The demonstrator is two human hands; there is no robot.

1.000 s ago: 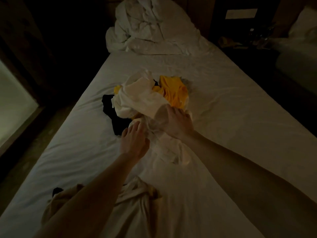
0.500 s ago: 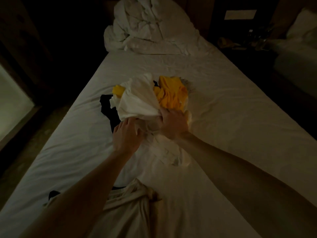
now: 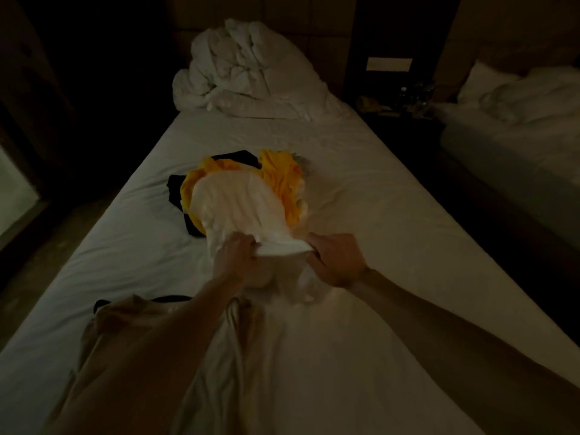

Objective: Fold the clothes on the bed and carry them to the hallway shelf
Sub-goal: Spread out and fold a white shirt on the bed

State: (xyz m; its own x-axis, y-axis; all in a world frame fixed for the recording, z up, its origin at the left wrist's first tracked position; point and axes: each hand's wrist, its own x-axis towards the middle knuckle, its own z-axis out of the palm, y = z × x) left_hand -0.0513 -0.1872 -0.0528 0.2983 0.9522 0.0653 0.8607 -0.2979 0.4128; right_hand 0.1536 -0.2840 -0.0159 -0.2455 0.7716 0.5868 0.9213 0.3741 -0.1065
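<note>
Head view. Compared with half a second earlier, both hands have drawn back toward the near end of the bed (image 3: 392,215) and moved apart, and the white garment (image 3: 238,208) is now pulled out of the heap — stretched between the hands instead of lying bunched on top. The left hand (image 3: 233,257) grips the garment's near edge with curled fingers; the right hand (image 3: 335,260) pinches the same edge just to its right. The fabric runs from that held edge up and away over the rest of the pile.

The pile sits near the middle of the bed, closer to the left edge than the right. Under and behind the white garment lies a yellow garment (image 3: 282,180), showing on both sides of it. A black garment (image 3: 179,189) lies at the pile's left side, touching the yellow one. More pale cloth hangs below the held edge, between the two wrists; its shape cannot be made out in the dim light.

At the near left corner of the bed lies a tan garment (image 3: 125,334), partly covered by the left forearm, with a dark item just behind it.

At the far end of the bed a crumpled white duvet (image 3: 248,73) is heaped. A second bed (image 3: 518,127) stands well apart to the right — a dark nightstand (image 3: 405,120) with small, indistinct items stands between them.
</note>
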